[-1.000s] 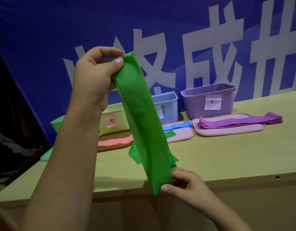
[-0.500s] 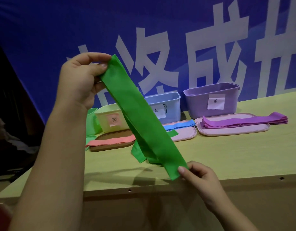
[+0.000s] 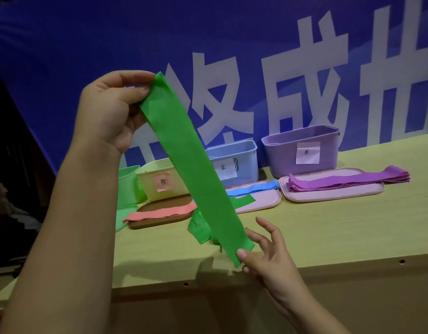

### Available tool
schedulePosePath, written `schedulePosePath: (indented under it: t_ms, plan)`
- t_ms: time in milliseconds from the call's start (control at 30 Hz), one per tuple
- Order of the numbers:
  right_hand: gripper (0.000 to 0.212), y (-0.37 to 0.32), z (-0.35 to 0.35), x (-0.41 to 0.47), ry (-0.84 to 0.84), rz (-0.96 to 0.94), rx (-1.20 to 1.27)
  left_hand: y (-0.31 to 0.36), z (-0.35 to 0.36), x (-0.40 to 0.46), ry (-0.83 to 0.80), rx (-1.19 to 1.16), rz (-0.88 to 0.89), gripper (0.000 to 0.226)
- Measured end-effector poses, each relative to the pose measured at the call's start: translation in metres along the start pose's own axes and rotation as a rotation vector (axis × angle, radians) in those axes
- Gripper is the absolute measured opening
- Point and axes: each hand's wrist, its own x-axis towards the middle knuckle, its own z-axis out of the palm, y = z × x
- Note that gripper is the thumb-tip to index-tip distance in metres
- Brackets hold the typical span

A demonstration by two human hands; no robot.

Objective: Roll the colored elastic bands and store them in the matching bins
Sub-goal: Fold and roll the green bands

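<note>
left hand (image 3: pixel 107 112) fingers pinch green band (image 3: pixel 196 169) top | right hand (image 3: pixel 271 259) pinches bottom | bins: 4

Backdrop: large deep-blue fabric banner (image 3: pixel 111 44) printed with big white block characters (image 3: pixel 304 88), spanning the view from 9 o'clock through 12 to 3 o'clock, its lower left edge slanting down toward 8 o'clock. Furniture: one pale yellow-green wooden table (image 3: pixel 328 232) with a flat matte top, running from 7 o'clock across to 3 o'clock; its light-brown front edge board (image 3: pixel 232 309) at 6 o'clock shows small round drilled holes. Left margin, 8 to 10 o'clock: dark, unlit area, contents indistinct. Lighting: soft and dim, with faint shadows on the tabletop near 6 o'clock.
</note>
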Motion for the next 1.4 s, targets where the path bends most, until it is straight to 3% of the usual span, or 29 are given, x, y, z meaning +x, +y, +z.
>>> schedulePosePath:
  t_ms: [100,233,367,500,833,1067,1167,1267,1300,1400]
  plan:
    - [0.086,0.008,0.004,-0.003,-0.075,0.08,0.054,0.002,0.004,-0.002,-0.039,0.006,0.004,0.024]
    - [0.075,0.009,0.006,-0.005,-0.061,0.109,0.133,0.006,0.005,-0.004,-0.085,0.028,0.018,0.024]
    - [0.088,0.01,0.003,-0.004,-0.108,0.12,0.172,0.01,-0.002,-0.004,-0.073,0.077,0.032,0.024]
    - [0.062,0.014,0.01,-0.003,-0.078,0.11,0.074,0.011,0.001,-0.007,-0.08,0.044,0.024,0.024]
    - [0.048,0.022,0.012,-0.005,-0.005,0.16,0.021,0.016,-0.005,-0.016,-0.111,0.013,0.084,0.023]
    - [0.012,0.007,0.012,-0.015,-0.146,0.071,-0.255,0.01,-0.011,-0.022,0.053,0.12,0.335,0.021]
    - [0.018,-0.006,0.009,-0.012,-0.215,-0.022,-0.546,0.006,-0.002,-0.039,-0.012,0.104,0.299,0.022]
    - [0.065,-0.038,0.019,-0.008,-0.353,-0.036,-0.656,-0.001,0.009,-0.063,-0.175,0.169,0.208,0.025]
    - [0.067,-0.05,0.025,-0.007,-0.388,-0.071,-0.637,-0.004,0.011,-0.072,-0.221,0.189,0.186,0.027]
    - [0.04,-0.081,0.042,-0.003,-0.389,-0.147,-0.341,-0.015,0.012,-0.091,-0.266,0.196,0.138,0.034]
